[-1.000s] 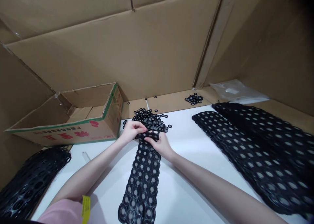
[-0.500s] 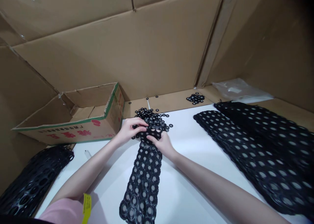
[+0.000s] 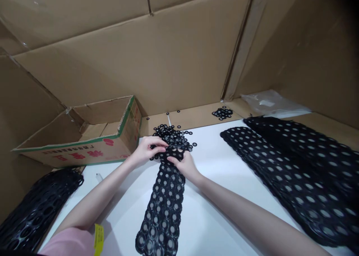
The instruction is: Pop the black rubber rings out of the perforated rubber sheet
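Two bare hands meet at the far end of a long black strip with rows of pale dots (image 3: pixel 159 211). Right hand (image 3: pixel 187 166) grips the strip's right edge, thumb on top. Left hand (image 3: pixel 147 149) has its thumb and pointing finger bent close together at the far left corner; I cannot tell if they pinch something tiny. The strip lies on the white table (image 3: pixel 213 218), running from the hands toward the body.

Close by, a pink sleeve (image 3: pixel 68 243) is on the left arm, next to a yellow tag (image 3: pixel 98 239) with small print. Shiny black netting (image 3: pixel 36 207) sits on the left side. Big black dotted sheets (image 3: pixel 275 173) lie on the right side. A small clear thing with a dark tip (image 3: pixel 99 177) is behind the left arm.

Just past the hands is a messy heap of little black rings (image 3: pixel 175 136). An open cardboard box (image 3: pixel 84 155) with a green rim and red marks stands to its left. Farther back are a smaller bunch of rings (image 3: pixel 222 113) and a see-through plastic bag (image 3: pixel 273 102). Behind it all stands a tall brown cardboard wall (image 3: pixel 134 65).
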### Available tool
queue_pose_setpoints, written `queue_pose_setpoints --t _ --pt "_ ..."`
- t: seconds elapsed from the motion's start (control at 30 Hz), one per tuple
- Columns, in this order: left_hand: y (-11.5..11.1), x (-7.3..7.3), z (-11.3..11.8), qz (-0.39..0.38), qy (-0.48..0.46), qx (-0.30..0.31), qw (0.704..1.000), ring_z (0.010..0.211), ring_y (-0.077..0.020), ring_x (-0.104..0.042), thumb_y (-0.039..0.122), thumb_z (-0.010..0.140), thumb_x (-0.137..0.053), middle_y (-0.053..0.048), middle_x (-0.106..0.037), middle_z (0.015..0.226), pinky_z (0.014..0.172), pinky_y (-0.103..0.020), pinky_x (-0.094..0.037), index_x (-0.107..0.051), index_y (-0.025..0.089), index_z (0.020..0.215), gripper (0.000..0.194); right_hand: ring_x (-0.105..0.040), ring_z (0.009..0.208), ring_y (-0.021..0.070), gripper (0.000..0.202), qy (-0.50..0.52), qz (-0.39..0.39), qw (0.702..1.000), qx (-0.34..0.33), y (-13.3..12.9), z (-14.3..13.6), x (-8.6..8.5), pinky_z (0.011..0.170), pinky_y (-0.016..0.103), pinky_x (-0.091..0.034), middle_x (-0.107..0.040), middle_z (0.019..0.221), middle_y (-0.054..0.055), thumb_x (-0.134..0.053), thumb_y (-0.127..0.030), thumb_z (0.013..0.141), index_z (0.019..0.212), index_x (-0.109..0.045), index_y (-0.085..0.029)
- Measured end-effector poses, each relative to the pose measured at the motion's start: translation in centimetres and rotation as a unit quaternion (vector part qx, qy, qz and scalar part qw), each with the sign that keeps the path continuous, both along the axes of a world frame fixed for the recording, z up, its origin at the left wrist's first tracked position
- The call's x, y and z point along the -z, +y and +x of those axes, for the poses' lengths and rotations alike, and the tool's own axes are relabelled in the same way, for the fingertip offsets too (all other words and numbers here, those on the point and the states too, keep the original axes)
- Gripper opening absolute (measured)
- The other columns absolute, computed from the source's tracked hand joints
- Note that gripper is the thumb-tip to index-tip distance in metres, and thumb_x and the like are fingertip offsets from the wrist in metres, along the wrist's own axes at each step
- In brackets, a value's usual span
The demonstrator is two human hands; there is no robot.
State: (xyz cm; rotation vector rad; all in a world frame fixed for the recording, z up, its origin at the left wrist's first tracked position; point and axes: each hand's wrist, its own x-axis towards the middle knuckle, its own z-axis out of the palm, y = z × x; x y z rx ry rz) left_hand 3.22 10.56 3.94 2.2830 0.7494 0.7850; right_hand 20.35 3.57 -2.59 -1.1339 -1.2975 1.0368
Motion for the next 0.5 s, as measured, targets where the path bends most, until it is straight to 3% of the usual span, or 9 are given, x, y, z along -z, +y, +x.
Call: queue_pose_setpoints --t 0.1,0.3,0.37,0.5 --pt "-0.2 0.4 -0.1 -0.019 -0.009 -0.008 1.0 0.077 -0.0162 -0.066 0.026 0.079 -0.071 -0.006 -0.074 0.083 0.073 -0.024 -0.048 -0.077 0.018 0.087 0.013 -0.069 0.087 0.0236 0.015 0.004 -0.001 1.0 -0.011 0.0 0.0 -0.1 0.083 0.036 -0.052 -0.076 0.092 0.006 -0.064 -0.027 0.075 0.085 -0.07 -0.018" --pt "0.6 1.4 0.8 -0.095 -0.088 -0.117 0.985 0.055 -0.0128 -0.06 0.023 0.077 -0.064 -0.003 -0.07 0.067 0.056 -0.022 -0.046 -0.073 0.015 0.074 0.012 -0.068 0.082 0.025 0.011 -0.01 -0.008 1.0 -0.008 0.0 -0.2 0.3 0.078 0.038 -0.052 -0.075 0.085 0.006 -0.064 -0.027 0.072 0.08 -0.067 -0.019" --pt "0.8 0.9 0.9 -0.1 -0.078 -0.1 0.987 0.053 -0.0117 -0.058 0.023 0.078 -0.064 -0.003 -0.069 0.066 0.053 -0.021 -0.045 -0.073 0.015 0.075 0.013 -0.068 0.083 0.0252 0.011 -0.002 -0.015 1.0 0.0 0.0 -0.2 0.3 0.079 0.038 -0.052 -0.075 0.086 0.007 -0.065 -0.026 0.071 0.079 -0.067 -0.018" --pt "0.4 0.0 0.5 -0.061 -0.027 -0.007 0.998 0.072 -0.015 -0.063 0.03 0.078 -0.071 -0.006 -0.07 0.08 0.069 -0.024 -0.049 -0.074 0.015 0.081 0.016 -0.068 0.084 0.0246 0.012 0.01 -0.015 1.0 0.007 0.1 0.0 0.1 0.081 0.037 -0.052 -0.076 0.088 0.006 -0.066 -0.026 0.071 0.081 -0.069 -0.018"
